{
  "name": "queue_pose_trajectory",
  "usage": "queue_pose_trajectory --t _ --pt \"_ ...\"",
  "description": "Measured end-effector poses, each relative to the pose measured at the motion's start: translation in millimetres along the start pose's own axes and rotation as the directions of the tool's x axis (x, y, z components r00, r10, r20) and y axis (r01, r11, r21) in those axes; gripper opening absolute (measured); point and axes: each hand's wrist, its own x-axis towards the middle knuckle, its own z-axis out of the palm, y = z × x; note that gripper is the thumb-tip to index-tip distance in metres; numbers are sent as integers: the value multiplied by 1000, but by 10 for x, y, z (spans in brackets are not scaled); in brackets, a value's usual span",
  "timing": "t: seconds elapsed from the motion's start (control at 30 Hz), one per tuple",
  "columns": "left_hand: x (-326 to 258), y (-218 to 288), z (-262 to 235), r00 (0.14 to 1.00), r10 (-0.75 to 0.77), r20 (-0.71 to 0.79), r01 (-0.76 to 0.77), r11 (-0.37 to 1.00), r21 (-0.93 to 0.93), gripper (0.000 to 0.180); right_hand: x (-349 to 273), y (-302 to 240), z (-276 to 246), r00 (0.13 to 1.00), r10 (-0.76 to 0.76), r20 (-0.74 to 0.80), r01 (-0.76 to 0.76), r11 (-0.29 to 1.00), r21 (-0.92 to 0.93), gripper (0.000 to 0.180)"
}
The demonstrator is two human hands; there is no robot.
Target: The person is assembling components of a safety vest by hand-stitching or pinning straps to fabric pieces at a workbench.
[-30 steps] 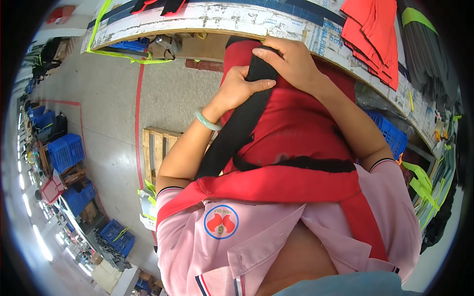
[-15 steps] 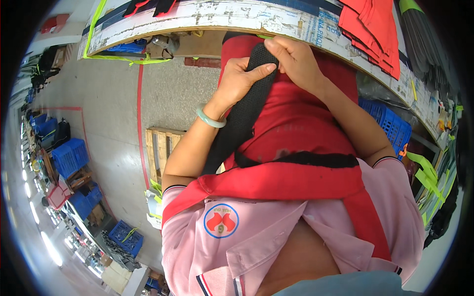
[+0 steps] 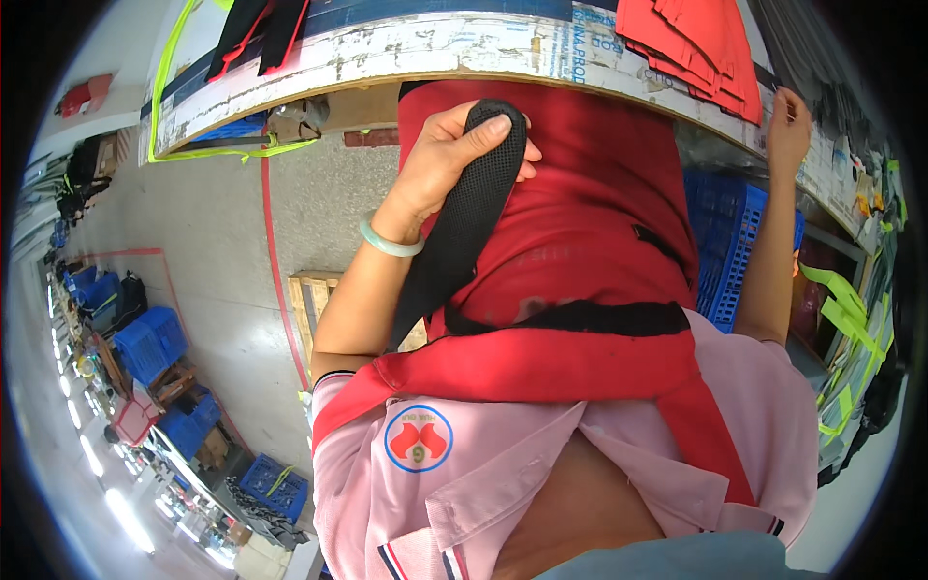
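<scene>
The black mesh strap (image 3: pixel 469 208) is positioned at upper centre of the frame, running on a slant from its rounded upper end down and left to the forearm. The left hand (image 3: pixel 440 164) grips the strap near that upper end: thumb pressed flat on the near face, fingers wrapped behind, fingertips showing past the right edge. A pale green bangle (image 3: pixel 390 238) sits on the left wrist. Directly behind the strap is the red apron (image 3: pixel 594 217). The right hand (image 3: pixel 790 126) is set well apart from the strap, at the right of the frame by the table edge, fingers bent; from here I cannot tell whether they hold anything. Just left of that hand, orange-red fabric pieces (image 3: pixel 696 58) lie stacked on the worktable (image 3: pixel 406 50). Black strips with red edging (image 3: pixel 282 34) lie on the same surface at upper left. Below the table, right of the apron, stands a blue crate (image 3: pixel 717 256). A wooden pallet (image 3: pixel 307 295) lies on the floor at centre left, partly hidden by the left forearm.
</scene>
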Motion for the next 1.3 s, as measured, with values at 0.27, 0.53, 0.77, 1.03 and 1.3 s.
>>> queue_pose_trajectory --t 0.27,0.53,0.77,1.03,1.3 --pt "102 17 199 999 -29 -38 37 970 240 16 99 863 181 990 -36 135 55 989 -135 31" --pt "57 43 301 1000 30 10 -31 981 191 20 -65 929 -100 995 74 61 -59 975 -214 22" --pt "-57 70 233 998 58 20 -61 966 250 17 -865 -2419 -446 531 -329 781 -412 705 577 21" --pt "-160 83 167 994 105 5 -102 945 310 17 -945 -2978 -489 480 -521 706 -332 637 696 13" --pt "-237 58 102 994 106 -11 -98 948 304 16 -1071 -3038 -446 416 -549 725 -319 659 681 12"
